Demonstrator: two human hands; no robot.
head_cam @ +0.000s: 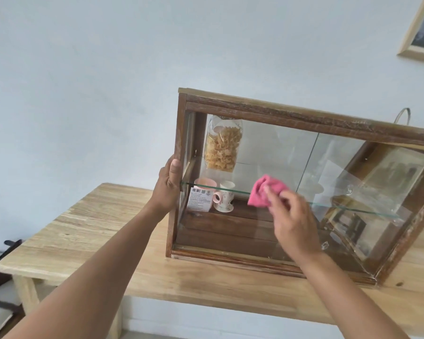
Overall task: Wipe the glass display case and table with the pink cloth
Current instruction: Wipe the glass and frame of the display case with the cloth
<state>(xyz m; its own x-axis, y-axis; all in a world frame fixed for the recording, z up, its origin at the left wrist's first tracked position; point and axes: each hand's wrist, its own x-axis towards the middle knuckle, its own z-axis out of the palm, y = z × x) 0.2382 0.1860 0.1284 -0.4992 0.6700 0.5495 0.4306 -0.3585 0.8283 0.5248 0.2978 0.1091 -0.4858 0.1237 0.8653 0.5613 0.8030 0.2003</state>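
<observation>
A wooden-framed glass display case point(304, 118) stands on a light wooden table point(88, 231). My left hand point(168, 184) grips the case's left wooden post at mid height. My right hand point(291, 216) holds a crumpled pink cloth point(264, 190) against the front glass, near the edge of the inner glass shelf point(353, 207). The right hand is a little blurred.
Inside the case a clear bag of dried pasta point(222, 145) stands on the shelf, with a pink mug point(205, 185), a white patterned cup point(224, 198) and a printed label card point(200, 199) below. A framed picture point(421, 30) hangs on the wall at upper right. Dark items lie left of the table.
</observation>
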